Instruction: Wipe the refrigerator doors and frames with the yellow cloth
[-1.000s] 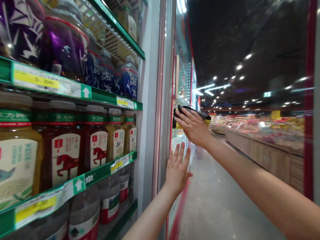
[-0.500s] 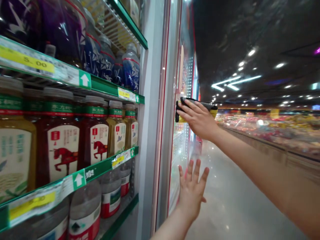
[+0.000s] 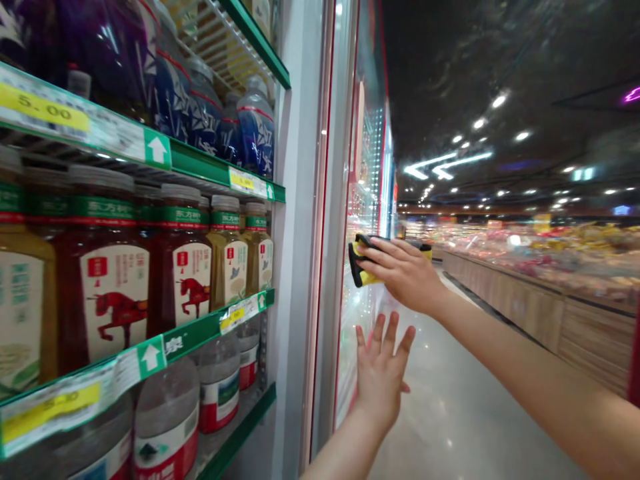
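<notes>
My right hand [image 3: 411,275] holds a folded yellow and black cleaning cloth [image 3: 369,277] against the glass of the open fridge door [image 3: 367,173]. The fingers lie over the cloth, and its black edging shows at the left. Lower down, my left hand [image 3: 381,373] is open with its fingers spread. Its palm faces the same door; whether it touches the glass I cannot tell. The door stands edge-on, its pale frame [image 3: 333,220] running from top to bottom.
Left of the door, green-edged fridge shelves [image 3: 200,337] carry rows of drinks, among them a red-horse tea bottle [image 3: 116,293], dark blue bottles [image 3: 256,127] and clear water bottles [image 3: 167,413]. Grey shiny floor [image 3: 450,400] stretches right, towards a wood-panelled display counter [image 3: 530,307].
My right hand has slid the cloth down the glass. My left hand has stayed nearly where it was, still spread. The view has shifted slightly to the right.
</notes>
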Demonstrator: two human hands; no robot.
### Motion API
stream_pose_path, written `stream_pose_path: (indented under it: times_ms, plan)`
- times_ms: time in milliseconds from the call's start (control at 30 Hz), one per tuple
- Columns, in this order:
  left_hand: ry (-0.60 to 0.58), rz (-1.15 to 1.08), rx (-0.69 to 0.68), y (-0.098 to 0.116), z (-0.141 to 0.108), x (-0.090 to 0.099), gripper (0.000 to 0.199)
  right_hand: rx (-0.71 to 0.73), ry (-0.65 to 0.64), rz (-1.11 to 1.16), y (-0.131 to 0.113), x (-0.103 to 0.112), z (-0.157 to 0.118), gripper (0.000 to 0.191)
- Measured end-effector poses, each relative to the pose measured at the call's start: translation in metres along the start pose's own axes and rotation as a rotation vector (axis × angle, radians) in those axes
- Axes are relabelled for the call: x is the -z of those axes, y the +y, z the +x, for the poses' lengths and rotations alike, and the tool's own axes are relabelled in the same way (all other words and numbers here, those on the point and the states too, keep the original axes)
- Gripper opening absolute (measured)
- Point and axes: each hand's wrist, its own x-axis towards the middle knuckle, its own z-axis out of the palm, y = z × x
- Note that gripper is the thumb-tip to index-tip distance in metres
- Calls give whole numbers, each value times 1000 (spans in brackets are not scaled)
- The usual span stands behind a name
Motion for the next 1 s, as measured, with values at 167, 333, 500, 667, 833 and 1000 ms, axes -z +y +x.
stream_pose_path:
  times_ms: [167, 333, 500, 667, 833, 1000]
  plan:
    - [-54, -50, 10, 1, 8, 1, 126, -275, 118, 0, -13, -20, 26, 45]
    - [-64, -111, -60, -18, -5, 4, 122, -12, -39, 56, -6, -17, 1, 47]
    - [-30, -53, 20, -39, -38, -1, 123, -242, 42, 39, 16, -11, 1, 52]
    - [-2, -21, 18, -44, -45, -10, 122, -223, 54, 66, -28, -37, -2, 53]
    - [13, -21, 23, -42, -43, -12, 122, 0, -52, 88, -18, -25, -33, 53]
    - [2, -44, 38, -42, -43, -11, 119, -378, 111, 5, 3, -21, -7, 55]
